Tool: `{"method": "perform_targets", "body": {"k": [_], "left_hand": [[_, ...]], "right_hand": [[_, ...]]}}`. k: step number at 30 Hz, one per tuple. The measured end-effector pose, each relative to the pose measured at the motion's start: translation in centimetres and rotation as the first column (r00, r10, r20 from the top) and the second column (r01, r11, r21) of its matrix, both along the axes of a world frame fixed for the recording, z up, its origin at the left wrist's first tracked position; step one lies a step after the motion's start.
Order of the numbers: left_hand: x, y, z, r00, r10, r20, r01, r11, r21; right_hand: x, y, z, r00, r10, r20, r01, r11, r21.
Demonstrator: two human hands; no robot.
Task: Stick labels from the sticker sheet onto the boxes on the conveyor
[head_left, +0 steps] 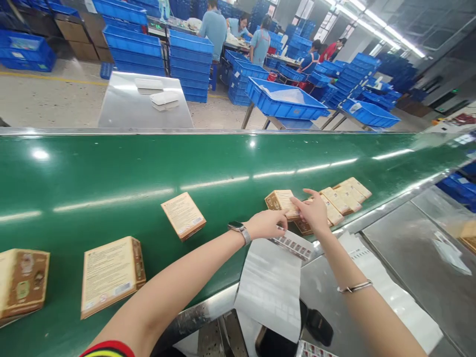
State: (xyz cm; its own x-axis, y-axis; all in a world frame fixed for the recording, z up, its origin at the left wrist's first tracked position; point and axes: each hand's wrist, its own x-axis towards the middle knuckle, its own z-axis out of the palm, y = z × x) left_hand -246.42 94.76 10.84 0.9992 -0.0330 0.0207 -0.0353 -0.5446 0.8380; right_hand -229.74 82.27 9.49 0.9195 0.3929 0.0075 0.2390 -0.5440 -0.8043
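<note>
My left hand (268, 224), wearing a watch, has its fingers curled at the top edge of a white sticker sheet (273, 277) with a row of small dark labels. The sheet hangs over the near edge of the green conveyor belt. My right hand (314, 212) has its fingers spread, one touching a small cream-and-brown printed carton (280, 199) on the belt. To the right, several similar cartons (336, 199) lie in a leaning row, partly behind my right hand. Another carton (183, 214) lies left of my hands.
Two more cartons (108, 275) (25, 282) sit on the belt (130, 163) at lower left. More white sheets (394, 287) lie on the metal table at right. A dark object (319, 327) is below the sheet. Beyond the belt are a metal table (145, 106), blue crates (286, 101) and people working.
</note>
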Motion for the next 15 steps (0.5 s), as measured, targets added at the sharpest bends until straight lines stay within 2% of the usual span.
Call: {"method": "perform_targets", "body": {"k": [2,4,7,9,10,11,12,13,15], "left_hand": [[-1.3,-0.6,1.0,0.999,0.049,0.001,-0.049,0.999,-0.023],[-3.9,-1.1,2.5,0.994,0.111,0.007,-0.11,0.992,-0.058],[-9.5,-1.2,4.8,0.972,0.236,0.0,-0.233,0.964,-0.131],[-13.4,-1.1,6.0,0.929,0.363,-0.076,-0.37,0.89,-0.267],[-15.1,-1.0,6.4,0.91,0.397,-0.119,-0.414,0.852,-0.32],[-16.7,-0.9,6.6,0.896,0.411,-0.169,-0.444,0.815,-0.372],[-18.0,-0.9,6.8,0.888,0.413,-0.204,-0.46,0.783,-0.419],[-19.1,-0.8,6.9,0.884,0.406,-0.23,-0.467,0.753,-0.465],[-20.8,-0.9,7.0,0.881,0.403,-0.249,-0.472,0.708,-0.526]], "right_hand": [[0.2,0.0,0.3,0.999,-0.017,0.036,0.018,0.999,-0.039],[0.0,0.0,1.4,0.999,0.018,0.039,-0.015,0.997,-0.072],[-2.7,-0.2,4.8,0.985,0.17,0.015,-0.168,0.982,-0.085],[-6.8,-0.8,7.8,0.935,0.353,0.026,-0.351,0.934,-0.073],[-9.3,-1.1,9.2,0.845,0.53,0.069,-0.525,0.847,-0.081],[-12.0,-1.4,10.4,0.724,0.685,0.08,-0.678,0.728,-0.101],[-14.7,-1.6,11.3,0.612,0.786,0.084,-0.774,0.618,-0.137],[-17.2,-1.7,11.9,0.535,0.838,0.106,-0.82,0.545,-0.172],[-20.9,-1.7,12.0,0.464,0.836,0.292,-0.838,0.522,-0.16]]}}
